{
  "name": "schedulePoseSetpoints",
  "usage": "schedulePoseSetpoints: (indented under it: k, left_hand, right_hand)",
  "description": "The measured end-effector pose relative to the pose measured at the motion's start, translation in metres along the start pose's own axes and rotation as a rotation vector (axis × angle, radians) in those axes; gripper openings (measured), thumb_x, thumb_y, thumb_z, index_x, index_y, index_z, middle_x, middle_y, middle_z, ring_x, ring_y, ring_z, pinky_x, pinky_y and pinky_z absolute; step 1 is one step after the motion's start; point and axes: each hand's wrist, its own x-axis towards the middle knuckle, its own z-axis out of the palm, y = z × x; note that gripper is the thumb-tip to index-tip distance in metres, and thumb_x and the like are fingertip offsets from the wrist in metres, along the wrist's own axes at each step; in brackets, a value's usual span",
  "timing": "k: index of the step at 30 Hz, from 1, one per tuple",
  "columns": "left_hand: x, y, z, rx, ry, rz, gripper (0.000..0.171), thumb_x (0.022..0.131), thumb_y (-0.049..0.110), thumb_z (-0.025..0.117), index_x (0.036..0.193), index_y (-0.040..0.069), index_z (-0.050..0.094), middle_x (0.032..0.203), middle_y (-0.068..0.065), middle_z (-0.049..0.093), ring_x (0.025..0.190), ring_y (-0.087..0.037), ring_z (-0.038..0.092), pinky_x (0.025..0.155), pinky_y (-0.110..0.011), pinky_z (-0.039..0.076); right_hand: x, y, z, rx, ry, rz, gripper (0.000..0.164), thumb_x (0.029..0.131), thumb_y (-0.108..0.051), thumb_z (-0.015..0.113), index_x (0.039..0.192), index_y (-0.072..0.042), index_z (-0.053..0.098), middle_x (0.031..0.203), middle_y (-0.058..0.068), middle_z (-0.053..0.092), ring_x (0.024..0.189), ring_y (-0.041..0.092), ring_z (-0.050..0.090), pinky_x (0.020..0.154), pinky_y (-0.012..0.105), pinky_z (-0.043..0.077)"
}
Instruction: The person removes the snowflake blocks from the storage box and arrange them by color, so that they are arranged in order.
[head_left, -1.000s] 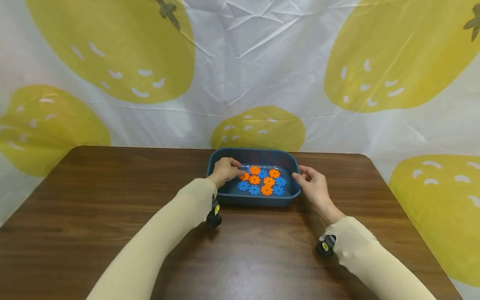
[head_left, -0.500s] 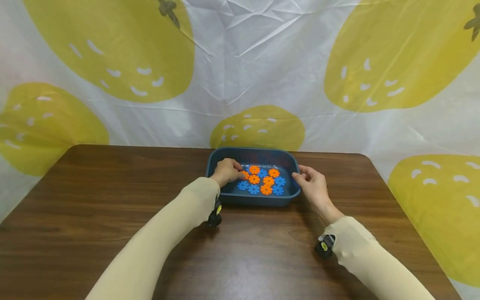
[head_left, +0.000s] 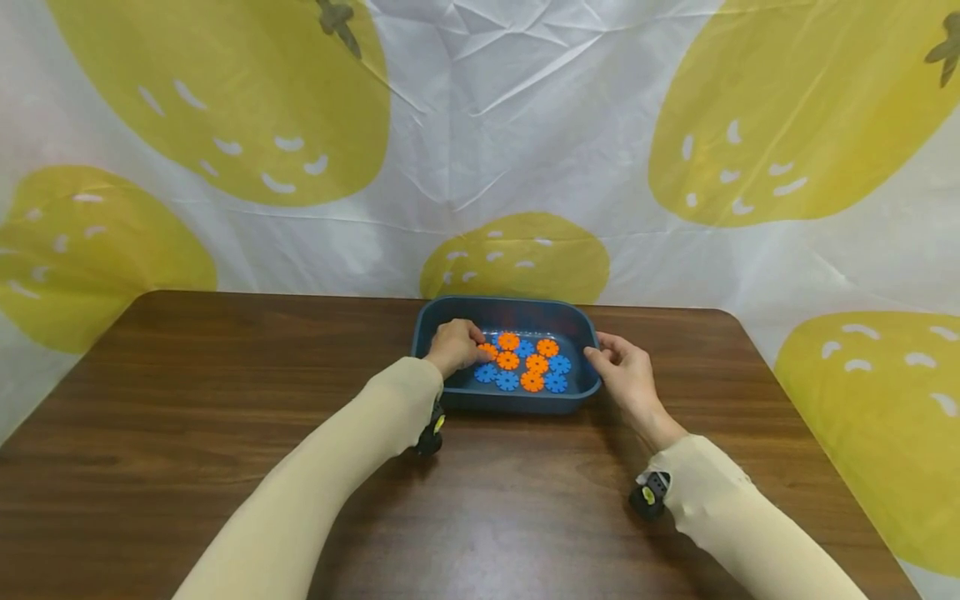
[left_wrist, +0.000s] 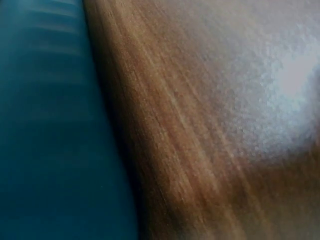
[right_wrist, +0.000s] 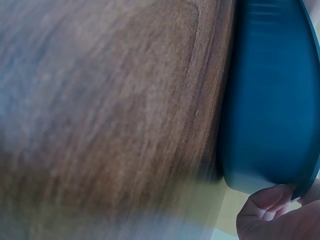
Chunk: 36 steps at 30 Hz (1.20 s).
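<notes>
In the head view, a dark blue-grey plastic basin [head_left: 517, 402] stands at the table's back edge. On its floor lie several flat notched discs, orange ones such as one disc [head_left: 532, 382] and blue ones such as another disc [head_left: 507, 381]. My left hand [head_left: 456, 347] reaches over the basin's left side. Its thumb and fingers pinch the leftmost orange notched disc [head_left: 489, 350], partly covered by them. At the opposite end, my right hand [head_left: 628, 371] pinches the basin's rim between thumb and fingers. The right wrist view shows that thumb [right_wrist: 272, 197] against the basin's wall [right_wrist: 272, 100].
The brown wooden table [head_left: 225, 400] extends to both sides and in front of the basin. Right behind it hangs a white cloth [head_left: 517, 133] printed with yellow fruit. The left wrist view holds only the basin's side wall [left_wrist: 55, 140] and wood grain.
My left hand has shifted slightly to the right over the left end of the basin. The right hand stays on the rim, and the discs look unmoved.
</notes>
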Motion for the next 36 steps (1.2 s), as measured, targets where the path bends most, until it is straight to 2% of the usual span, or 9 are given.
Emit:
schedulePoseSetpoints:
  k: [17,28,36]
  left_hand:
    - [-0.0002,-0.0007,-0.0012,-0.014,0.017,-0.006,0.028,0.079,0.016,0.077,0.1,0.006,0.063,0.107,-0.009,0.061,0.097,-0.025,0.053,0.089,-0.037,0.045]
    - [-0.0005,-0.0014,-0.0034,-0.063,0.033,-0.028,0.022,0.079,0.013,0.076,0.097,0.004,0.067,0.106,-0.01,0.063,0.096,-0.025,0.055,0.087,-0.037,0.047]
    - [-0.0013,-0.0001,-0.0049,-0.06,0.047,-0.007,0.014,0.081,0.015,0.074,0.09,0.005,0.071,0.099,-0.009,0.067,0.088,-0.023,0.057,0.079,-0.034,0.049]
  right_hand:
    - [-0.0004,-0.0021,0.001,-0.003,0.003,0.003,0.035,0.091,-0.009,0.059,0.122,0.009,0.056,0.071,-0.001,0.049,0.064,0.004,0.045,0.054,0.014,0.037]
    - [-0.0035,-0.0069,0.0001,0.009,-0.002,0.01,0.038,0.091,-0.01,0.06,0.123,0.01,0.054,0.071,-0.002,0.05,0.063,0.002,0.045,0.053,0.013,0.038]
    - [-0.0032,-0.0052,0.0007,0.011,0.001,0.019,0.036,0.091,-0.009,0.059,0.122,0.009,0.056,0.069,-0.003,0.05,0.062,0.003,0.046,0.053,0.015,0.038]
